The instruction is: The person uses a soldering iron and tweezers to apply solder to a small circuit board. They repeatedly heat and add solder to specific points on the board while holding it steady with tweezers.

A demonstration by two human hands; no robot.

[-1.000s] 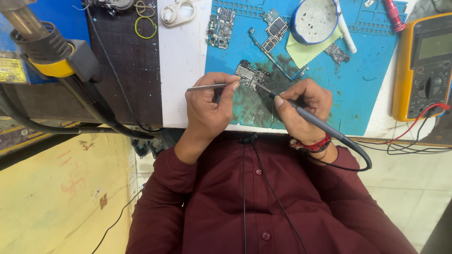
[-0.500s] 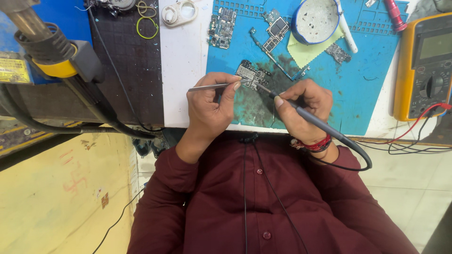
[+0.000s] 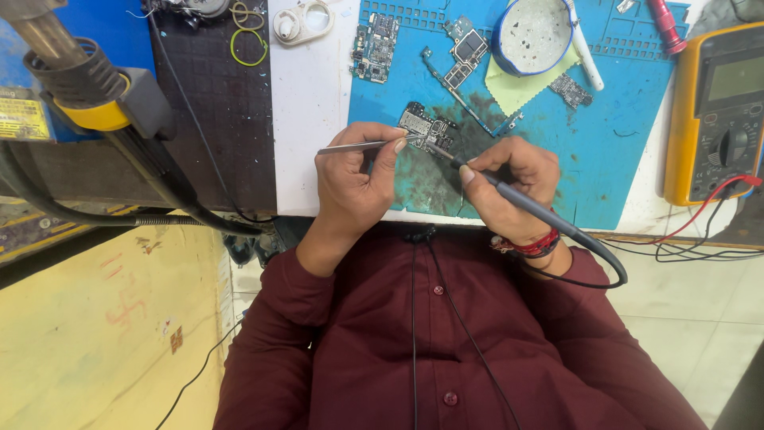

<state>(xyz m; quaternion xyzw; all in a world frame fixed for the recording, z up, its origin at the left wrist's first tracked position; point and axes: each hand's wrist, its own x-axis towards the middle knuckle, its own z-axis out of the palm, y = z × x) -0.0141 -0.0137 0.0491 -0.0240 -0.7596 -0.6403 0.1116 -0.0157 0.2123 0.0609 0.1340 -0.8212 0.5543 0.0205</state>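
Soldering at a small circuit board: nothing has shifted over the last second.

My left hand (image 3: 354, 187) stays closed on tweezers (image 3: 362, 146), my right hand (image 3: 509, 187) on the soldering iron (image 3: 525, 203); both tips meet the board (image 3: 427, 127) just beyond my fingers (work ongoing), on a blue mat (image 3: 621, 151) over the cluttered desk (image 3: 306, 119).

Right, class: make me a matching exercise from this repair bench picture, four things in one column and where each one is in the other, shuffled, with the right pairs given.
Things
1. tweezers
2. soldering iron
3. yellow meter
4. round tin

Places
A. at the far right edge of the bench
B. in the left hand
C. at the top of the blue mat, on a yellow cloth
D. in the right hand, tip at the small circuit board

Pairs: 1-B, 2-D, 3-A, 4-C
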